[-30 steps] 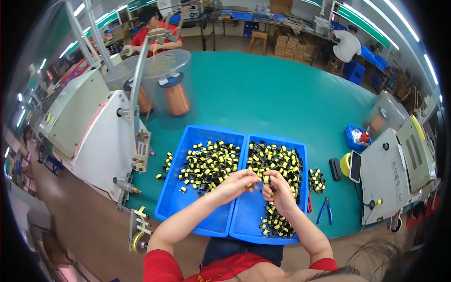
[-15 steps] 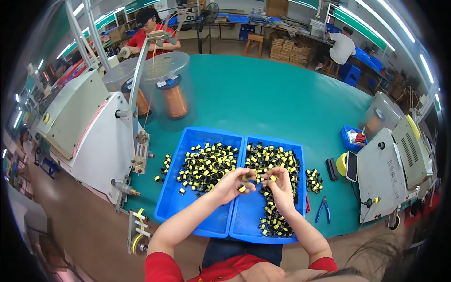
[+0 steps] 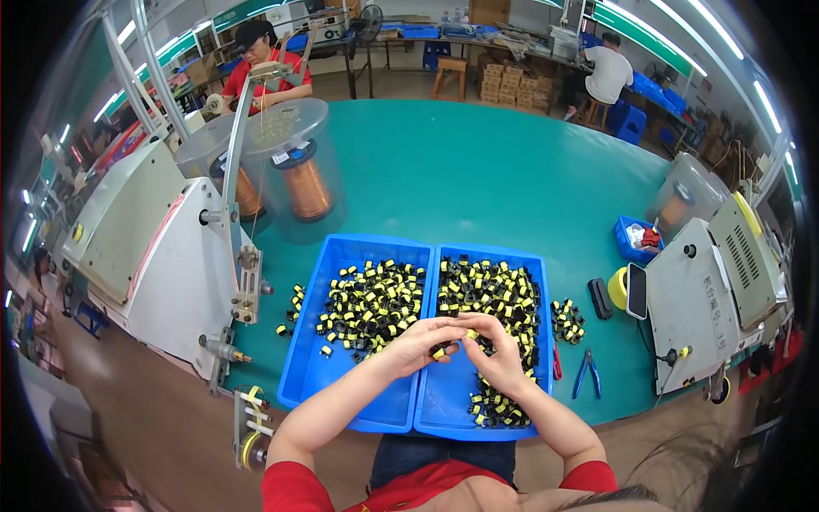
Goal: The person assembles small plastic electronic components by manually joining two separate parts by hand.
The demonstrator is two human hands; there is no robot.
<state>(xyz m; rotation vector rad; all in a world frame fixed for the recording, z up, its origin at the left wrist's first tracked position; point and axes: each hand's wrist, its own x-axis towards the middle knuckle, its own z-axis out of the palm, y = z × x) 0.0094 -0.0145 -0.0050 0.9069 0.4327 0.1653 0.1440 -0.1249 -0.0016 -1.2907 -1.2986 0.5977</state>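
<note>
My two hands meet over the inner walls of two blue trays, fingertips touching. In my left hand the curled fingers hold a small coil with a black bobbin and yellow wrap. My right hand pinches another yellow-wrapped coil against the left fingertips, partly hidden by the fingers. Below them, the left tray bears a heap of such coils in its far part. More coils fill the right tray along its far and right sides.
Loose coils lie right of the trays, near blue-handled pliers and a black case. Winding machines stand at left and right. Wire spools sit in clear tubs. Two people work farther back.
My hands have come together, and the right fingers now touch the left ones. The whole view has shifted slightly.
</note>
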